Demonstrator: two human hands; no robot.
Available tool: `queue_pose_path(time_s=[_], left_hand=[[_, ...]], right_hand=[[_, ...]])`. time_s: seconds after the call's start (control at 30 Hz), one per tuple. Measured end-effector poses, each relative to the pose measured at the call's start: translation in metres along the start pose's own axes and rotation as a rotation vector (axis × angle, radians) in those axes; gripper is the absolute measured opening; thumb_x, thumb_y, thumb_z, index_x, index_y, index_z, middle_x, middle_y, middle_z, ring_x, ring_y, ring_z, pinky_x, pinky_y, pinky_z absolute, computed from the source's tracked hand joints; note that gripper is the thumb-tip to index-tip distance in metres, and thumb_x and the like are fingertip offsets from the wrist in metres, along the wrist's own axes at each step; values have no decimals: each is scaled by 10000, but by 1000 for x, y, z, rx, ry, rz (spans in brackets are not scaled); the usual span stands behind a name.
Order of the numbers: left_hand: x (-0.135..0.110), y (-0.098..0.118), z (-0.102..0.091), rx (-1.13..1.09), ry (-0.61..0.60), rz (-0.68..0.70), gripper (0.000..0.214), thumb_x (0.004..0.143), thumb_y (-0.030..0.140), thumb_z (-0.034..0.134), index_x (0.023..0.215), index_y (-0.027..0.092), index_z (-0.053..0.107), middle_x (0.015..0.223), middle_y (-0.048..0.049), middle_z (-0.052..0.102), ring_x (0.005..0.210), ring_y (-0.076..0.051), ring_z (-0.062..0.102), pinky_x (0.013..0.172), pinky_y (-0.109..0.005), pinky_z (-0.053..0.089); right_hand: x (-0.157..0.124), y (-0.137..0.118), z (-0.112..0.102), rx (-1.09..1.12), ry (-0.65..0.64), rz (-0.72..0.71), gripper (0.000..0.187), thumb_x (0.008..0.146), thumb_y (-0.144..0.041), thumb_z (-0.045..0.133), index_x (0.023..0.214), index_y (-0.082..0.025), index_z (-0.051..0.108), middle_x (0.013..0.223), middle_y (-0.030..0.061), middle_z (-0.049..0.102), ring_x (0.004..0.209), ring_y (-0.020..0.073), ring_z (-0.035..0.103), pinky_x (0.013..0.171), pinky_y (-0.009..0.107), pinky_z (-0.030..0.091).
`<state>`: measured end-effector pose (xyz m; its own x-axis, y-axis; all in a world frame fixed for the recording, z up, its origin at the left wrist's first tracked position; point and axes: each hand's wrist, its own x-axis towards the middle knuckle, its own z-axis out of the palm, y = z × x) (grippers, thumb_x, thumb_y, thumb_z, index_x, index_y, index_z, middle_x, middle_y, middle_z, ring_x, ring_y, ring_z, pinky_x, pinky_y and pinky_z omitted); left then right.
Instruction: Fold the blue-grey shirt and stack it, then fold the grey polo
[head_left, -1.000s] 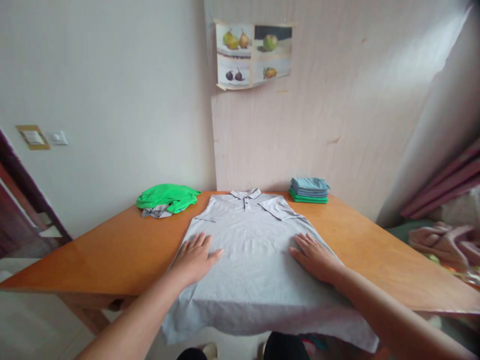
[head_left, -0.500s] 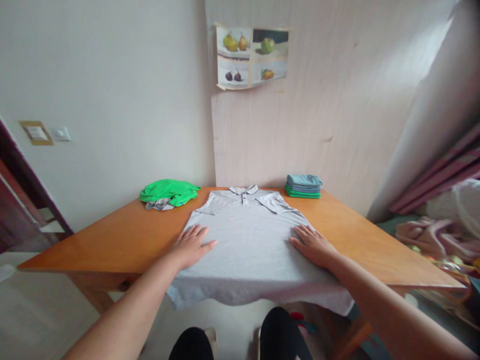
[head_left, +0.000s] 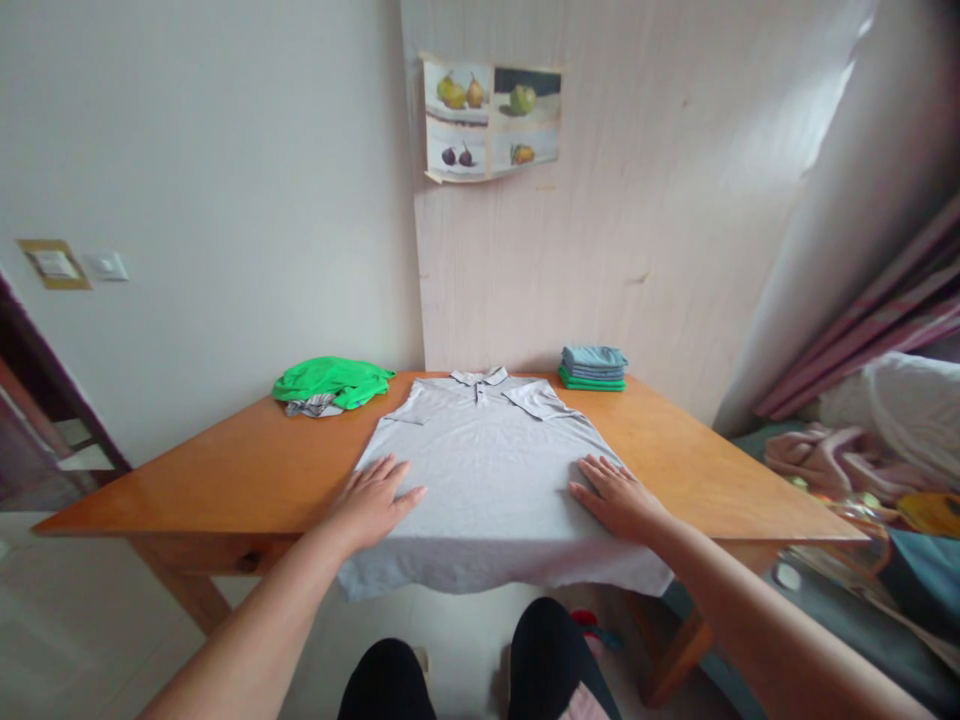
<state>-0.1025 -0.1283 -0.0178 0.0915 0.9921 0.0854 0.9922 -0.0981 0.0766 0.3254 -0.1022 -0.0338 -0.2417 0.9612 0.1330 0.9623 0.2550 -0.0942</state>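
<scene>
A light grey polo shirt (head_left: 487, 470) is spread out on the wooden table (head_left: 247, 470), its collar toward the wall. Both short sleeves lie folded inward over the front, and the hem hangs over the near edge. On the shirt's left side my left hand (head_left: 375, 500) rests flat with fingers stretched out. My right hand (head_left: 619, 495) lies palm down on the right side, fingers extended. Neither hand grips the cloth.
A crumpled green garment (head_left: 330, 380) lies on a striped cloth (head_left: 315, 405) at the back left. Neatly folded clothes (head_left: 592, 370) are stacked at the back right. Fruit pictures (head_left: 491, 120) are taped to the wall. Bedding and assorted items (head_left: 847, 460) sit right of the table.
The view has shifted slightly. Both hands have slid a little toward the near edge, still flat on the shirt. The shirt looks the same.
</scene>
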Motion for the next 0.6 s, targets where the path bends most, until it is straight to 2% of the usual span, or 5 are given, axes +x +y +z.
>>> queue_pose_path(time_s=[0.13,0.23,0.43,0.5,0.6], left_hand=[[-1,-3,-1,-5,5,14,825,942,719,296,1576,197,368,1662,-118,275,1545,-298,215,1232,-475,191],[-2,-2,-2,-13,13,13,829,935,722,306,1568,193,385,1661,-116,279,1542,-298,223,1232,-478,190],[-3,4,-8,-4,-4,-17,833,930,713,317,1570,184,379,1661,-118,277,1544,-301,216,1229,-485,200],[-4,5,-9,0,-7,-20,832,931,712,313,1570,183,380,1662,-115,275,1545,-298,215,1231,-480,198],[-5,5,-9,-10,-2,-15,833,933,718,307,1569,187,381,1661,-115,279,1543,-296,220,1232,-473,193]], right_hand=[[-5,14,1,24,46,3,705,1000,-621,332,1497,-146,484,1580,149,425,1502,313,312,1228,476,264],[-7,11,-3,32,64,5,655,999,-593,369,1452,-150,535,1554,159,462,1482,319,351,1208,478,295],[-3,-31,-19,92,100,-18,613,1002,-499,423,1462,-107,524,1554,189,452,1470,297,376,1207,426,283],[-3,-48,-20,165,117,-105,582,1003,-491,429,1449,-134,541,1530,162,494,1450,275,410,1191,397,308],[-6,-64,-20,291,117,-282,426,1015,-440,413,1245,-200,680,1339,103,665,1282,237,577,1081,339,414]])
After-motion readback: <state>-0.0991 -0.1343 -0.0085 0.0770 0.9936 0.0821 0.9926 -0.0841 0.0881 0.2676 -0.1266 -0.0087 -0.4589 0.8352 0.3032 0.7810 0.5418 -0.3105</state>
